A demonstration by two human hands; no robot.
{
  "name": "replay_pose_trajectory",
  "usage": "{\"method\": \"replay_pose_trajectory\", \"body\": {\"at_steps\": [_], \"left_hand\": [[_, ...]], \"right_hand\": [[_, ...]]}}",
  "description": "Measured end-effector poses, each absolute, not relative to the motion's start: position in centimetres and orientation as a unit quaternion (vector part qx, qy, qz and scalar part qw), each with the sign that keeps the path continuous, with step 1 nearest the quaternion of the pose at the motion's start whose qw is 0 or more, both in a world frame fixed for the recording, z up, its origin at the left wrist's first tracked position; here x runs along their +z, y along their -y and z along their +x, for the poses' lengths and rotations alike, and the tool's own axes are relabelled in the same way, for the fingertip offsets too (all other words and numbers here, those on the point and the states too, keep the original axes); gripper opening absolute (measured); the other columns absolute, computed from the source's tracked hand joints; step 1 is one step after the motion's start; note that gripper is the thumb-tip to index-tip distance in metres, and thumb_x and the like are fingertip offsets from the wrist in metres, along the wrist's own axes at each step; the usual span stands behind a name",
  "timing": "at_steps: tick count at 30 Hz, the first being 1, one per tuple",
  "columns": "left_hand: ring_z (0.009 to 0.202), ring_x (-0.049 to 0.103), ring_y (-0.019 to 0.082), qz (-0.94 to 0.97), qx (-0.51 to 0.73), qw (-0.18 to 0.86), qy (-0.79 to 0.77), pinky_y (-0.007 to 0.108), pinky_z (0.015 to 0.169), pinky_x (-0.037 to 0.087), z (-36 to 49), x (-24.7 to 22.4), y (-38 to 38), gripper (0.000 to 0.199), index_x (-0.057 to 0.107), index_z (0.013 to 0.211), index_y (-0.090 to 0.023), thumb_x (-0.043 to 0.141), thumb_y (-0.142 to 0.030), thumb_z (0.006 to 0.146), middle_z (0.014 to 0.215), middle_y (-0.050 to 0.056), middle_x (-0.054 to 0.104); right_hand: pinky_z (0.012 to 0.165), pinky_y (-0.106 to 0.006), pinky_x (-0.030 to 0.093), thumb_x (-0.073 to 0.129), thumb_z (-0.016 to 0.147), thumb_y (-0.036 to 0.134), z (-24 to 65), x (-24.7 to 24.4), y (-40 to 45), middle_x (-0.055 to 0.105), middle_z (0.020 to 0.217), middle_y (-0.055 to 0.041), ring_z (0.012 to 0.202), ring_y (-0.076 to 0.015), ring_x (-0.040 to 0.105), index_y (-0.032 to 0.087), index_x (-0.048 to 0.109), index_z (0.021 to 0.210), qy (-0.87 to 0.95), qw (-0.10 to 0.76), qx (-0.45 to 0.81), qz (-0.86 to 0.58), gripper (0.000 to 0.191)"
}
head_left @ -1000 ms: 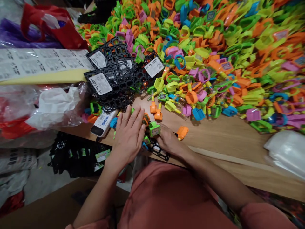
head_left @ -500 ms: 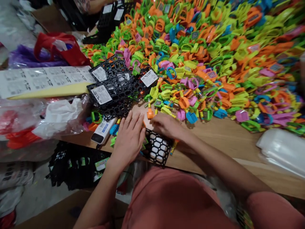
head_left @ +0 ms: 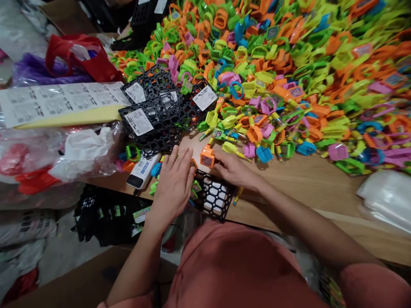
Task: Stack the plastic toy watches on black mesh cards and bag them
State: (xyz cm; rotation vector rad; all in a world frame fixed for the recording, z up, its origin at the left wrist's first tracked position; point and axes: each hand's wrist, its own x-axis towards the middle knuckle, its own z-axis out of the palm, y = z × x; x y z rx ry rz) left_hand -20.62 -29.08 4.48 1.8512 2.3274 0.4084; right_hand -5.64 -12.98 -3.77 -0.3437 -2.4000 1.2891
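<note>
Wooden and single, the surface (head_left: 295,188) carries one heap (head_left: 276,85) of coloured plastic pieces, too many for me to count. Black mesh sheets (head_left: 160,117) overlap beside it, bearing four white labels (head_left: 138,121). One mesh panel (head_left: 215,192) lies at the near edge, partly under my left hand (head_left: 173,184), whose fingers stretch flat and together; I can't tell what the palm covers. One white device (head_left: 143,171) lies left of it. My right hand (head_left: 229,169) pinches one orange piece (head_left: 207,158), fingers nearly closed, just beyond the panel.
</note>
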Motion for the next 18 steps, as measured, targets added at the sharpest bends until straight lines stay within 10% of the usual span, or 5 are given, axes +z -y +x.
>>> {"method": "replay_pose_trajectory", "body": {"at_steps": [5,18], "left_hand": [[0.159,0.025,0.031,0.620,0.137,0.062,-0.770,0.058,0.128,0.025,-20.7,4.2,29.0,0.052,0.041,0.154,-0.010,0.030,-0.030,0.108,0.163,0.013,0.044],[0.157,0.027,0.037,0.617,0.060,0.067,-0.782,0.063,0.127,0.022,-20.3,5.5,27.5,0.061,0.044,0.153,-0.006,0.031,-0.046,0.109,0.161,0.017,0.045]], "right_hand": [[0.092,-0.034,0.053,0.048,0.095,0.017,-6.6,-5.3,16.9,0.072,0.103,-0.0048,0.100,-0.0222,0.065,0.017,0.065,0.113,0.735,0.183,0.635,-0.150,0.025],[0.076,-0.029,0.048,0.045,0.086,0.003,-6.9,-5.2,16.9,0.069,0.090,-0.0068,0.080,-0.0188,0.060,0.017,0.064,0.095,0.854,0.148,0.494,-0.069,0.025]]}}
